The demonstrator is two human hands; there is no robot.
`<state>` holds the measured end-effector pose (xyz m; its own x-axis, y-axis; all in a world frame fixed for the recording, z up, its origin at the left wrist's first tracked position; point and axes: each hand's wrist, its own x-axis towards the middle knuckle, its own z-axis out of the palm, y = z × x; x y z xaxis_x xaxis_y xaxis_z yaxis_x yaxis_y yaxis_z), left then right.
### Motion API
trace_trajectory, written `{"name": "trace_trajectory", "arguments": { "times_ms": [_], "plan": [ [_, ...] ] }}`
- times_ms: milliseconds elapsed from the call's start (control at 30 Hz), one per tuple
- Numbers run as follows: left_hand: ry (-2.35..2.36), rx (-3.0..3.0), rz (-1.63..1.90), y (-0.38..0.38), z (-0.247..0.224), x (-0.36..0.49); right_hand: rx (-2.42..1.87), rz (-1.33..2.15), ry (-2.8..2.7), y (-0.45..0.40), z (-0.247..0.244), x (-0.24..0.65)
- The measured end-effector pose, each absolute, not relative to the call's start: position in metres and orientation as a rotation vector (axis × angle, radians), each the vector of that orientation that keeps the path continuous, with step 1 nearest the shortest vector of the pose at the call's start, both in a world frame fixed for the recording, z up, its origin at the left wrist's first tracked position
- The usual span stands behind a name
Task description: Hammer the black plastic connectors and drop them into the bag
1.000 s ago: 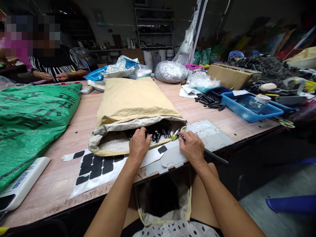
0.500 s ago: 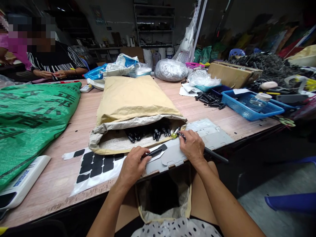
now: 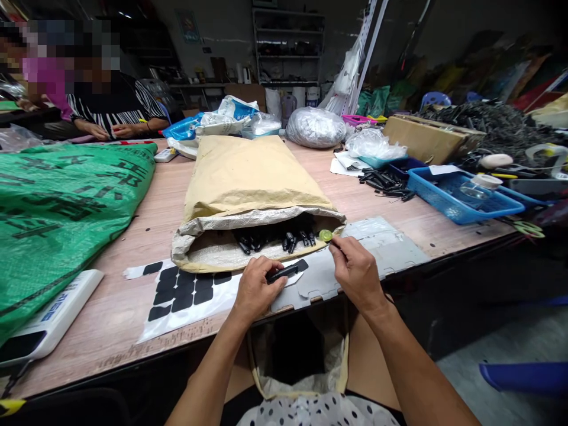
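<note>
My left hand (image 3: 262,285) is closed on a short black tube (image 3: 283,273) at the table's front edge, beside the grey cardboard (image 3: 319,278). To its right my right hand (image 3: 358,271) is pinched; whatever its fingers hold is mostly hidden. A small yellow-green round piece (image 3: 325,235) lies just beyond those fingertips, by the sack mouth. The open tan sack (image 3: 252,177) lies flat, with several black parts (image 3: 290,241) showing inside its mouth. Left of my left hand, a white sheet with black square stickers (image 3: 180,296) rests on the table.
A green sack (image 3: 66,207) and a white device (image 3: 57,316) are at left. Blue basket (image 3: 461,204), loose black parts (image 3: 386,182) and a cardboard box (image 3: 426,139) stand at right. Across the table at far left sits a person (image 3: 110,106). Another open sack (image 3: 302,384) hangs below the edge.
The long black rod by my right hand is no longer seen as before. That hand has turned, and the yellow-green piece now faces the camera. The view has shifted slightly.
</note>
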<state>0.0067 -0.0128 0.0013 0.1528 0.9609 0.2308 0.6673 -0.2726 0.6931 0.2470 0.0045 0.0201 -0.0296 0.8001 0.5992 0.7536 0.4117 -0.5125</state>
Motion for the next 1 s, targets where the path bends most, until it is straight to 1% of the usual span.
{"name": "trace_trajectory", "arguments": {
  "times_ms": [100,200,400,533,733,1000],
  "plan": [
    [1.541,1.989,0.927,-0.013,0.001,0.007,-1.162,0.294,-1.851,-0.011,0.03,0.228],
    [1.53,1.981,0.943,-0.013,0.0,0.006,-1.119,0.399,-1.917,-0.021,0.031,0.213],
    [1.507,1.959,0.97,-0.013,-0.001,0.006,-1.045,0.33,-1.967,-0.028,0.023,0.2],
    [1.505,1.963,0.977,-0.012,0.0,0.006,-1.128,0.312,-2.07,-0.027,0.015,0.198],
    [1.529,1.963,0.97,-0.011,-0.002,0.006,-1.138,0.236,-1.948,-0.025,0.016,0.205],
    [1.552,1.969,0.961,-0.011,-0.001,0.007,-1.187,0.288,-1.912,-0.02,0.01,0.213]
  ]
}}
